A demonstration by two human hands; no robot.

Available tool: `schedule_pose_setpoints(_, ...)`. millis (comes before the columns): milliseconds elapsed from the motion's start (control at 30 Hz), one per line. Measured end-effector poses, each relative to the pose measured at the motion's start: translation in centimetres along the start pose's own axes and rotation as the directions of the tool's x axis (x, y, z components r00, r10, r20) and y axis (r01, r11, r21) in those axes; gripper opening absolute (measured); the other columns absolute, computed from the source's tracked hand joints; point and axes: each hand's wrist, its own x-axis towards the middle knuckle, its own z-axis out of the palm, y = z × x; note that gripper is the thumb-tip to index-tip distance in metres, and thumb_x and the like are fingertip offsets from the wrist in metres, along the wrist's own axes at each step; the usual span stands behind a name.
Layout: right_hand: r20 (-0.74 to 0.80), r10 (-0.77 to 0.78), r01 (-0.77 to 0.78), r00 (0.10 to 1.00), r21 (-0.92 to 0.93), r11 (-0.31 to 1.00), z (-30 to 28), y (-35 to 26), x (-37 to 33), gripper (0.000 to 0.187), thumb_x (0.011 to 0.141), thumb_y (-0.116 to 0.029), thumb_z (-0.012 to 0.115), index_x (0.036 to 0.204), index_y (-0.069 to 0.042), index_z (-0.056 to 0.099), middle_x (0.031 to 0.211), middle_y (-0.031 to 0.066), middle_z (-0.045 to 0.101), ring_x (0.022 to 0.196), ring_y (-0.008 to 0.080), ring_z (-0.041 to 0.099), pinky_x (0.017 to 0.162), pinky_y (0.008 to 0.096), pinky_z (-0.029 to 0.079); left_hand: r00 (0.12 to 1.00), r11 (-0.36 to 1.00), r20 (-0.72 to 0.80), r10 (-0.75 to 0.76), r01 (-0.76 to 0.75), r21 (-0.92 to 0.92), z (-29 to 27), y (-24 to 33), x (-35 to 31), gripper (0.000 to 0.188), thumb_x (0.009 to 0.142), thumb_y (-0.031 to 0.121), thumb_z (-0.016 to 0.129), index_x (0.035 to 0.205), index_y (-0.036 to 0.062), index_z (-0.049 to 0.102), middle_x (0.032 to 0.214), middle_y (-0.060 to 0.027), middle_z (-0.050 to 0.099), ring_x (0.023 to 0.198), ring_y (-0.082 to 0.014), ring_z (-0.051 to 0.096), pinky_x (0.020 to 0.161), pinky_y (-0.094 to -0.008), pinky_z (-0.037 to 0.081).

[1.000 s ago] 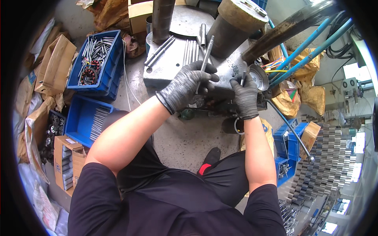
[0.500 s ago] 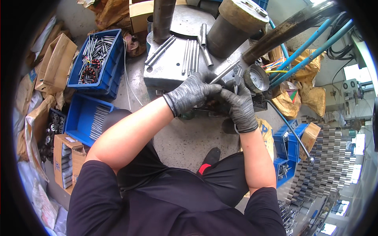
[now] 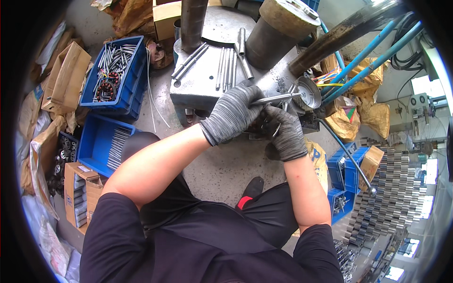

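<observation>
My left hand (image 3: 234, 113), in a grey-black glove, is closed around a slim steel rod (image 3: 277, 98) that points right. Just beside it, my gloved right hand (image 3: 285, 129) is closed on a shiny metal hand tool (image 3: 291, 88); its upper end crosses the rod and a thin part shows below the fingers. Its exact kind is partly hidden. Both hands are over the near edge of a heavy metal press table (image 3: 198, 96). Several loose steel rods (image 3: 230, 70) lie on that table, and a short steel tube (image 3: 242, 42) rests near them.
A thick steel cylinder (image 3: 269, 45) and a dark post (image 3: 193, 26) stand on the table. Right of my hands is a knurled round part (image 3: 309, 93). Blue bins (image 3: 139, 78) of metal parts stand left. A ball-ended lever (image 3: 351, 158) slants down at the right.
The rod in my left hand has swung from a steep slant to nearly level, across the tool. My right hand has turned and dropped slightly.
</observation>
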Motion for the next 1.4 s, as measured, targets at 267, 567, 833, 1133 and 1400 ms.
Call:
schedule_pose_setpoints(267, -0.125, -0.25, 0.204, 0.96, -0.3, 0.932, 0.4, 1.0, 0.6, 0.02, 0.088, 0.001, 0.073, 0.104, -0.005, 0.061, 0.092, 0.0042, 0.066, 0.082, 0.0152, 0.066, 0.072, 0.0304, 0.056, 0.876, 0.791, 0.123, -0.467, 0.475, -0.386, -1.0, 1.2, 0.5, 0.02, 0.093, 0.013, 0.068, 0.108, 0.0001, 0.065, 0.08, -0.0049, 0.063, 0.07, -0.0146, 0.062, 0.068, -0.0325, 0.054)
schedule_pose_setpoints(567, 0.433, -0.591, 0.376, 0.681, -0.899, -0.225, -3.4, 1.4, 6.6, 0.019, 0.078, -0.004, 0.07, 0.097, -0.004, 0.064, 0.085, 0.0176, 0.065, 0.08, 0.0364, 0.063, 0.076, 0.0467, 0.052, 0.759, 0.435, 0.172, -0.628, 0.527, -0.73, -1.8, -1.0, 1.5, 0.012, 0.096, 0.01, 0.063, 0.108, 0.0051, 0.063, 0.087, -0.0036, 0.069, 0.062, -0.0053, 0.058, 0.049, -0.019, 0.046)
schedule_pose_setpoints(833, -0.067, -0.426, 0.288, 0.902, -0.64, 0.712, -3.6, -0.5, 6.1, 0.055, 0.087, -0.005, 0.076, 0.137, -0.003, 0.054, 0.105, 0.0045, 0.064, 0.095, 0.0168, 0.062, 0.088, 0.0347, 0.054, 0.74, 0.39, 0.232, -0.631, 0.561, -0.73, -2.7, -1.0, 1.1, 0.013, 0.1, 0.012, 0.064, 0.11, 0.0048, 0.063, 0.092, -0.0051, 0.07, 0.062, -0.0053, 0.057, 0.049, -0.0187, 0.047)
schedule_pose_setpoints(1133, 0.136, -0.35, 0.323, 0.927, -0.765, 0.558, -2.5, -2.2, 0.6, 0.076, 0.078, -0.005, 0.077, 0.148, 0.003, 0.05, 0.118, 0.0102, 0.062, 0.107, 0.02, 0.059, 0.1, 0.0346, 0.05, 0.684, 0.239, 0.33, -0.651, 0.597, -0.765, -3.4, 0.4, 1.6, 0.013, 0.098, 0.011, 0.065, 0.109, 0.0062, 0.07, 0.082, -0.0014, 0.066, 0.063, -0.0057, 0.057, 0.047, -0.0189, 0.045)
schedule_pose_setpoints(1400, 0.572, -0.512, 0.477, 0.641, -0.819, -0.318, 0.3, -3.8, -1.0, 0.06, 0.064, 0.003, 0.067, 0.123, -0.009, 0.071, 0.114, 0.0164, 0.069, 0.107, 0.0413, 0.061, 0.097, 0.0497, 0.05, 0.699, 0.134, 0.348, -0.624, 0.535, -0.834, -2.5, -1.5, 1.3, 0.009, 0.097, 0.009, 0.064, 0.105, 0.0046, 0.066, 0.081, -0.0019, 0.063, 0.062, -0.0061, 0.057, 0.046, -0.0182, 0.044)
